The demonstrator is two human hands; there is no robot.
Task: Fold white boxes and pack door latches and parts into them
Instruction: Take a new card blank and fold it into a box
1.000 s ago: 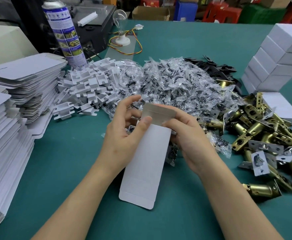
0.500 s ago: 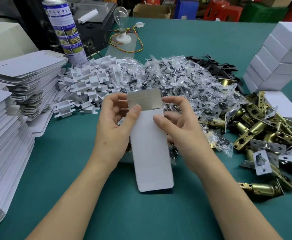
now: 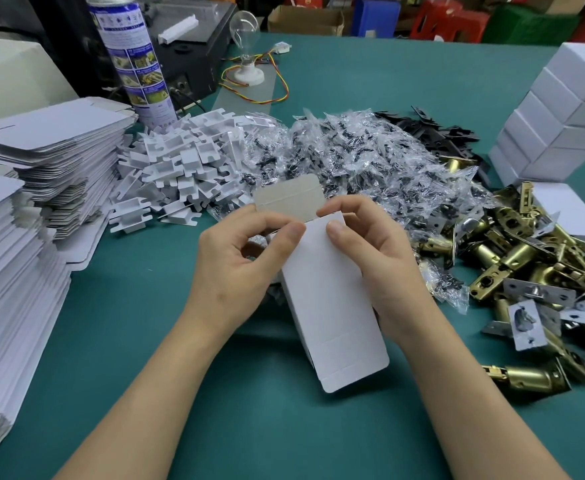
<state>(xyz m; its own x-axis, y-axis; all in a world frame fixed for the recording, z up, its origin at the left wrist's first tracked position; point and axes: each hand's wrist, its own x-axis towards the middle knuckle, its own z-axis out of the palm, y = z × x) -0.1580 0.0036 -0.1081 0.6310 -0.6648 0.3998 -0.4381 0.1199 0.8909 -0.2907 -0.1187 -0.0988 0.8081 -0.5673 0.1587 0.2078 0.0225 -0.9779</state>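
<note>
Over the middle of the green table I hold a white box blank [image 3: 329, 299], partly opened into a sleeve, with its grey top flap standing up at the far end. My left hand [image 3: 239, 268] grips its left edge, thumb on the front face. On the right edge, my right hand [image 3: 377, 258] grips it with its thumb near the top. Brass door latches [image 3: 533, 258] lie heaped at the right. Clear bags of small parts [image 3: 353, 157] are piled behind the box, and white card inserts [image 3: 180, 168] lie left of them.
Tall stacks of flat box blanks [image 3: 34, 188] fill the left side. Folded white boxes [image 3: 568, 112] are stacked at the far right. A spray can [image 3: 131, 57], a light bulb with wires [image 3: 246, 53] and a black machine [image 3: 187, 39] stand at the back.
The blank has turned from leaning left to leaning right and has opened from flat into a sleeve. Both hands have shifted their thumbs onto its upper front.
</note>
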